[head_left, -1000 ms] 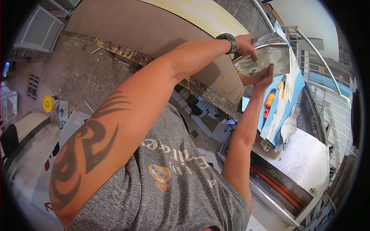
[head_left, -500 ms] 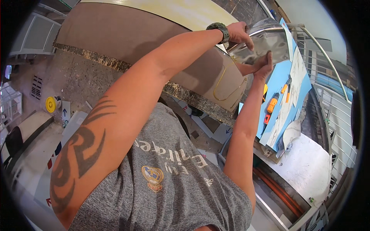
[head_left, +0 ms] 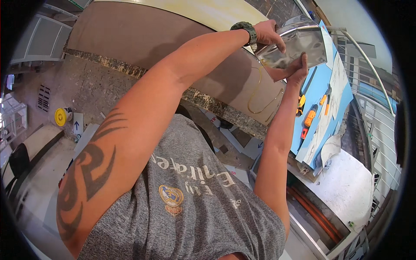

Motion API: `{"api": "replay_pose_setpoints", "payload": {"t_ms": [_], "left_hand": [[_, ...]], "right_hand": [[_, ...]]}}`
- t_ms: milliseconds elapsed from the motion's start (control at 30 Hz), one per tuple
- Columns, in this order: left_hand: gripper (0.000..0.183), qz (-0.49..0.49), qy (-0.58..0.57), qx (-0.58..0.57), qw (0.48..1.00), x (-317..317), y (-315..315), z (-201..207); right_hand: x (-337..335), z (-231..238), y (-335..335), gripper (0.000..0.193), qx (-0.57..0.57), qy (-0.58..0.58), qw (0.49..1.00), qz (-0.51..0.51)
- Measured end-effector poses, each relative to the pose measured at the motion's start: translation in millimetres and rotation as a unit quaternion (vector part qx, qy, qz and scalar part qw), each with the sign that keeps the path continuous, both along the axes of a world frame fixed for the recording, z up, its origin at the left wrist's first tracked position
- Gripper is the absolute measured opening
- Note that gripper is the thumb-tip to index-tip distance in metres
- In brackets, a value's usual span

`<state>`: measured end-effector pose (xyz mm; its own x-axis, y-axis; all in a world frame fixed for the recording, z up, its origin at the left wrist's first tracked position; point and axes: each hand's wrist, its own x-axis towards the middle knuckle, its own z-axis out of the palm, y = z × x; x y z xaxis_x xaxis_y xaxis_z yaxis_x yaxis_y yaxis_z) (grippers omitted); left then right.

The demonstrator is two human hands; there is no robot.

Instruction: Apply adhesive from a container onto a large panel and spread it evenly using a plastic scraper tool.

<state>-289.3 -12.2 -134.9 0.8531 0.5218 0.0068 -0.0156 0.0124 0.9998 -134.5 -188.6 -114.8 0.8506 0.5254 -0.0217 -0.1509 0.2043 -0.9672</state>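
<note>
Now more of black-and-yellow tool (head_left: 300,105) shows below right hand (head_left: 299,73) than moment ago, suggesting mirror-like sheet (head_left: 311,44) is being turned, not placed. Sheet stays upper right of frame; left hand (head_left: 269,34) pinches its left edge, right hand grips near edge, thumb on face.

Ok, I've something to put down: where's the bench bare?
The brown board looks bare left of the left forearm, between the yellow sheet and the speckled edge. Orange tools crowd the blue sheeting beside the right hand.
</note>
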Motion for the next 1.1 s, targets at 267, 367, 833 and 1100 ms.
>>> {"api": "replay_pose_setpoints", "payload": {"t_ms": [267,367,833,1100], "left_hand": [[0.063,-0.090,0.022,-0.013,0.996,-70,1,20],[0.060,-0.094,0.021,-0.019,0.995,-95,0,22],[0.050,-0.162,0.026,0.039,0.986,-209,-1,39],[0.048,-0.167,0.022,0.029,0.985,-240,4,38]], "right_hand": [[-74,9,-15,0.022,-0.011,-0.022,0.999,-0.032],[-109,14,-23,0.022,-0.021,-0.024,0.999,-0.040],[-237,25,-45,0.019,-0.009,-0.034,0.995,-0.098],[-275,27,-42,0.017,0.010,-0.024,0.995,-0.093]]}}
